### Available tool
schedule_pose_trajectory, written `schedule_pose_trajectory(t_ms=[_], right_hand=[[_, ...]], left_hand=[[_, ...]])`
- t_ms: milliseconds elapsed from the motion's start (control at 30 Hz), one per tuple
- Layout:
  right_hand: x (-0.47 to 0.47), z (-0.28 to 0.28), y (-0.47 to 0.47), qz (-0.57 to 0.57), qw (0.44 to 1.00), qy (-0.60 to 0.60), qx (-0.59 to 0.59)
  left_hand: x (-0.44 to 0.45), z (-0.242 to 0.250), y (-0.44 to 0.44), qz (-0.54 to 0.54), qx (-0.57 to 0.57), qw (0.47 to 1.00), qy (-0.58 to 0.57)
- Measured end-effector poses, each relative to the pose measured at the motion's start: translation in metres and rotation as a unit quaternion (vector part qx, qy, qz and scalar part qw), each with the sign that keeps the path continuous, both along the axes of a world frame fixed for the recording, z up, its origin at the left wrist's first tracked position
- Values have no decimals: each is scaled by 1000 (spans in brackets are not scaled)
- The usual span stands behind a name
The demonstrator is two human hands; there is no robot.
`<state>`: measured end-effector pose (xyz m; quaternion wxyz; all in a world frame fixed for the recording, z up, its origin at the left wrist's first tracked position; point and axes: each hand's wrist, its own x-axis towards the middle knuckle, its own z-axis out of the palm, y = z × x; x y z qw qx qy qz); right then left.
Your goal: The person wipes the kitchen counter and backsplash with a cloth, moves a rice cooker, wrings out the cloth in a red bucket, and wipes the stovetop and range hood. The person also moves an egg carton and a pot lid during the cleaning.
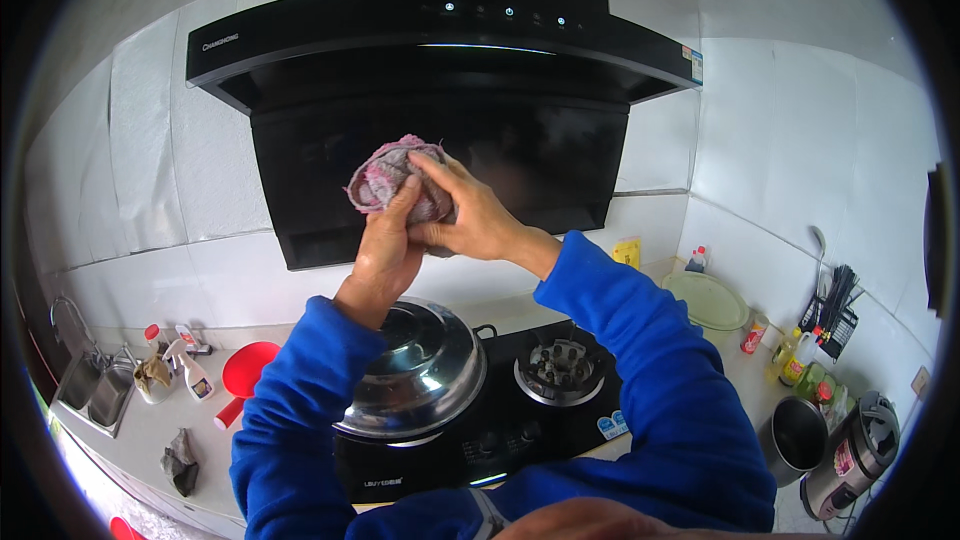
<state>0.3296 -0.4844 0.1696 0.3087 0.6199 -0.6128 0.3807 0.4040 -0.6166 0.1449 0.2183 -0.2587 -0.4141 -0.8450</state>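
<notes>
A bunched grey and pink cloth (397, 178) is held up between both hands, in front of the black glass panel of a range hood (525, 150). My left hand (386, 244) grips it from below, with the thumb on its face. From the right, my right hand (472, 214) clasps the same cloth, its fingers over the top. Part of the cloth is hidden behind the fingers. Below the hands, a domed steel lid (427, 371) covers a pan on the black gas stove (540, 420). The right burner (562, 367) is uncovered.
On the left counter are a double sink (97, 394), a white spray bottle (193, 371), a red ladle (249, 371) and a crumpled grey rag (180, 463). To the right stand a green oval tray (706, 301), bottles, a dark pot (796, 439) and a steel appliance (851, 457).
</notes>
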Motion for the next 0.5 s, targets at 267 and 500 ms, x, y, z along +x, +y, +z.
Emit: schedule_pose_trajectory(t_ms=[267, 500], right_hand=[[-10, 10, 13, 28, 999, 7, 42], [-39, 98, 51, -112, 932, 183, -291]], left_hand=[[-6, -4, -13, -17, 16, 999, -39], [-1, -1, -55, 32, 140, 987, -71]])
